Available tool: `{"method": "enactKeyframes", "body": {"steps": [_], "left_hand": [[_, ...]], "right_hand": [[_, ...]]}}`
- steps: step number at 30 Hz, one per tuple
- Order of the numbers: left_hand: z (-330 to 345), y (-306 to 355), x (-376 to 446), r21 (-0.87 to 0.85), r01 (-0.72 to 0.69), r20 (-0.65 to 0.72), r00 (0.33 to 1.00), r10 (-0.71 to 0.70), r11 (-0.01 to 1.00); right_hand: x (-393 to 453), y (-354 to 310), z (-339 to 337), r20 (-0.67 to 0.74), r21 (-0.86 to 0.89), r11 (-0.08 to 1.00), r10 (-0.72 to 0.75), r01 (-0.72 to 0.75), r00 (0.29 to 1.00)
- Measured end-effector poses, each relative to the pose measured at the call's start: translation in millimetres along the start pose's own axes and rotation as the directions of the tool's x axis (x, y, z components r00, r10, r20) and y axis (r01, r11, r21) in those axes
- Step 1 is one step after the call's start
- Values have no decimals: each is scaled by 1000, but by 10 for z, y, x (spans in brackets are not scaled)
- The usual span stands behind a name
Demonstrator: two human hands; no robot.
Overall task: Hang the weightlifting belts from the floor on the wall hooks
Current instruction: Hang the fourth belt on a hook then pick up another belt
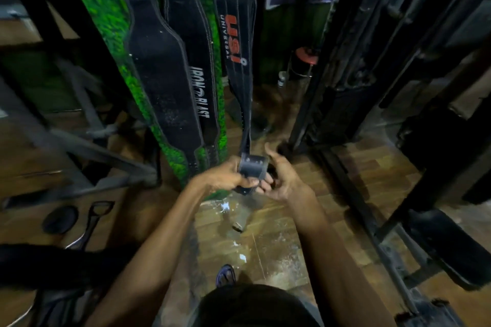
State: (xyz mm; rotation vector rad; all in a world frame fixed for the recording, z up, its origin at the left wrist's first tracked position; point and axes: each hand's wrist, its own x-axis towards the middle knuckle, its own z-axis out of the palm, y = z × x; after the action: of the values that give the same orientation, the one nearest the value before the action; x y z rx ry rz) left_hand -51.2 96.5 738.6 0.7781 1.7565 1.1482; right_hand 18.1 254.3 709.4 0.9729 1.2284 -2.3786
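Fingers of the left hand (228, 176) are curling round the rolled-up bottom end of the belt (236, 42), the one with the red logo, thumb pinching it from underneath. The right hand (281, 178) is sitting just beside that roll with its fingers loosely spread, fingertips touching the strap end from the right, not really gripping anything.

That belt is hanging straight down the green wall panel (106, 8), top end running out of view so I can't tell what it's hanging from. Two more black belts are hanging just to its left, one with white lettering (170, 74) and another (183, 0) tucked between them.

The floor (265, 241) is looking like brown wood planks with white dusty smears. A black handle (93, 223) and a dark round plate (60, 219) are lying near the floor's left edge, and black machine frames (372, 74) are crowding the right side.
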Motion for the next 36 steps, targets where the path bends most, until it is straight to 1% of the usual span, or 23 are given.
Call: {"method": "enactKeyframes", "body": {"steps": [2, 5, 6, 8, 9, 10, 11, 13, 14, 15, 16, 17, 18, 20, 22, 23, 25, 27, 29, 31, 33, 34, 36], "left_hand": [[142, -113, -130, -30, 41, -45, 998, -42, 999], [417, -316, -299, -110, 90, -15, 996, -93, 990], [549, -391, -386, -177, 93, -8, 995, -96, 980], [786, -560, -533, -377, 109, -130, 977, -169, 920], [884, -678, -604, -539, 94, -211, 947, -242, 837], [969, -711, -662, -697, 49, -248, 919, -305, 715], [1045, -685, -717, -803, -17, -277, 896, -348, 595], [1079, -567, -739, -886, -185, -373, 829, -416, 426], [1037, -502, -729, -889, -281, -427, 792, -436, 360], [979, -425, -727, -873, -364, -479, 766, -429, 324], [923, -320, -732, -852, -419, -520, 737, -431, 313], [892, -223, -753, -839, -436, -543, 713, -444, 327], [861, -189, -784, -844, -418, -533, 722, -441, 335], [874, -155, -901, -851, -355, -508, 742, -438, 387], [900, -207, -1014, -837, -378, -524, 763, -379, 395], [904, -235, -1051, -826, -400, -539, 766, -350, 397], [901, -335, -1138, -777, -447, -603, 731, -319, 444], [897, -441, -1244, -717, -452, -650, 709, -273, 531], [864, -563, -1375, -688, -427, -655, 714, -248, 587], [775, -677, -1555, -674, -392, -651, 716, -253, 626], [588, -709, -1776, -683, -398, -660, 696, -284, 612], [459, -677, -1891, -697, -440, -674, 671, -308, 566], [173, -594, -2069, -723, -566, -689, 641, -340, 397]], "right_hand": [[46, 29, 65, -26, -96, 994, 59, -61, 998], [-50, 122, 41, -48, -133, 986, 94, -99, 994], [-106, 159, 14, -35, -141, 986, 80, -84, 996], [-86, 227, -71, 15, -148, 987, 66, -63, 998], [-111, 272, -100, 53, -138, 989, 57, -49, 997], [-88, 323, -158, 90, -132, 991, 49, -37, 995], [-105, 366, -199, 125, -142, 989, 44, -26, 991], [-169, 483, -278, 221, -202, 979, 15, 31, 975], [-193, 557, -316, 271, -237, 970, 13, 54, 962], [-232, 618, -337, 324, -261, 963, 26, 63, 946], [-267, 663, -356, 386, -282, 956, 39, 77, 922], [-312, 680, -356, 426, -292, 952, 48, 87, 903], [-352, 667, -361, 468, -314, 942, 47, 117, 883], [-428, 597, -360, 476, -396, 905, 55, 158, 878], [-438, 521, -317, 444, -473, 867, 81, 156, 893], [-458, 470, -269, 427, -477, 868, 92, 137, 900], [-400, 391, -85, 401, -427, 897, 72, 116, 913], [-321, 320, 201, 366, -374, 915, -3, 150, 931], [-255, 293, 463, 307, -376, 901, -99, 216, 947], [-240, 338, 711, 356, -399, 873, -133, 279, 925], [-261, 433, 860, 433, -426, 844, -126, 326, 892], [-227, 489, 912, 465, -445, 824, -123, 351, 877], [-203, 593, 1009, 528, -477, 780, -113, 404, 842]]}}
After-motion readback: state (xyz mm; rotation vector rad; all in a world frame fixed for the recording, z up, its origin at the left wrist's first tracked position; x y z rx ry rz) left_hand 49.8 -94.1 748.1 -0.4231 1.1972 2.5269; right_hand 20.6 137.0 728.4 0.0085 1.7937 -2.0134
